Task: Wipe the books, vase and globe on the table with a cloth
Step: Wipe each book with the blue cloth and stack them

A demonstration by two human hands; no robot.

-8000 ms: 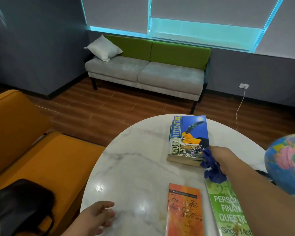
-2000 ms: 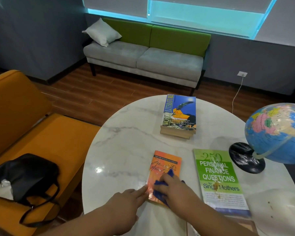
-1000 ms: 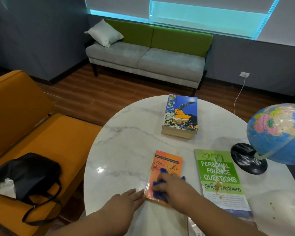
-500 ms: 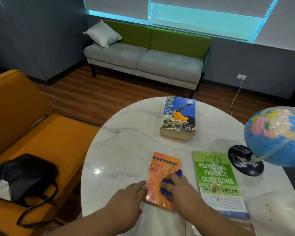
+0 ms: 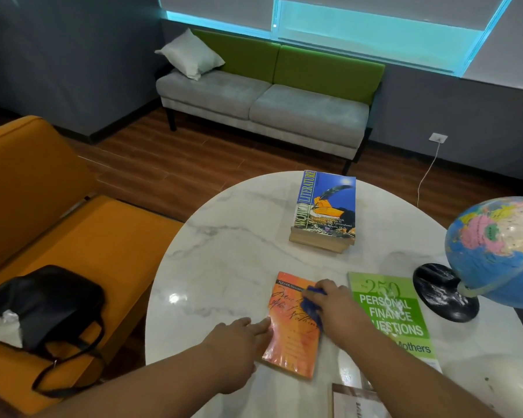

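One green book (image 5: 388, 315) separates globe (image 5: 495, 248) from cloth (image 5: 311, 309) on orange book (image 5: 293, 348).

Under the fingers (image 5: 251, 326) spreads a round white marble counter (image 5: 224, 236). Far beyond them a grey two-seat sofa (image 5: 263, 98) with a green back stands against a dark grey wall (image 5: 73, 55), a white pillow (image 5: 191, 57) propped at its left end. Above it a window (image 5: 360, 34) with pale blinds shows a strip of cyan light. The floor (image 5: 163, 158) is reddish wood. Left of the fingers an orange armchair (image 5: 73, 230) bears a black bag (image 5: 49, 303). Beyond and right, a white cable (image 5: 429, 173) hangs from a wall socket (image 5: 438, 137).
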